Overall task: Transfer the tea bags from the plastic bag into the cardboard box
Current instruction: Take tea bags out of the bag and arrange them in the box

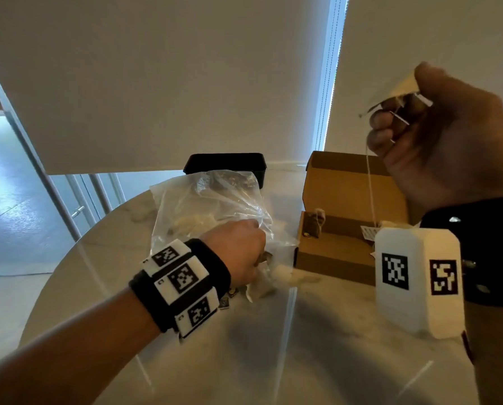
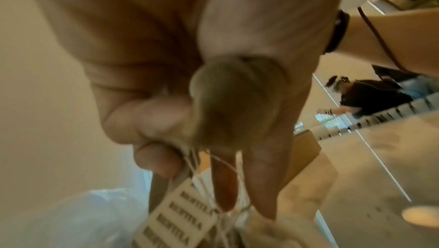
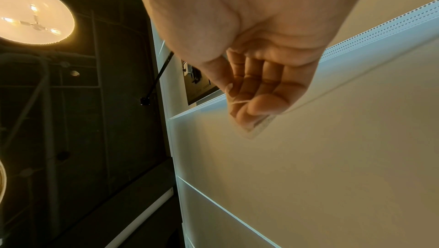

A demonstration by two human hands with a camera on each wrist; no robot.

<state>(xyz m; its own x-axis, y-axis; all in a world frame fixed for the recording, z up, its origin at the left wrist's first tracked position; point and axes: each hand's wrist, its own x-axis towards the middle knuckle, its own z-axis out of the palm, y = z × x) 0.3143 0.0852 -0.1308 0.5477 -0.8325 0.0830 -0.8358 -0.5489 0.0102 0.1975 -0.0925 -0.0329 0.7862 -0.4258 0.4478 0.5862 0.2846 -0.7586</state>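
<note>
Right hand (image 1: 446, 133): raised well above the cardboard box (image 1: 346, 217), fingers curled and grasping a pale tea bag (image 1: 402, 86) — its string (image 1: 371, 188) hangs straight down toward the box interior.
Right hand, wrist view: fingers (image 3: 256, 86) folded into the palm over a thin white string and a pale paper edge.
Left hand (image 1: 241, 249): just left of the box, at the mouth of the plastic bag (image 1: 203, 206), fingers closed.
Left hand, wrist view: fingers (image 2: 152, 118) pinch a bunch of strings with a printed paper tag (image 2: 180, 212) — blurred; a rounded tea bag sits against the palm.
Cardboard box: open, lid flap standing at the rear; one brown tea bag (image 1: 313, 225) lies inside at its left end, a white tag (image 1: 368, 232) toward its right.
Plastic bag: clear, crumpled, left of the box, pale tea bags visible through it.
Loose tea bag (image 1: 283, 273): on the table (image 1: 273, 346), in front of the box's left corner.
Black container (image 1: 226, 165): behind the plastic bag, left of the box.
</note>
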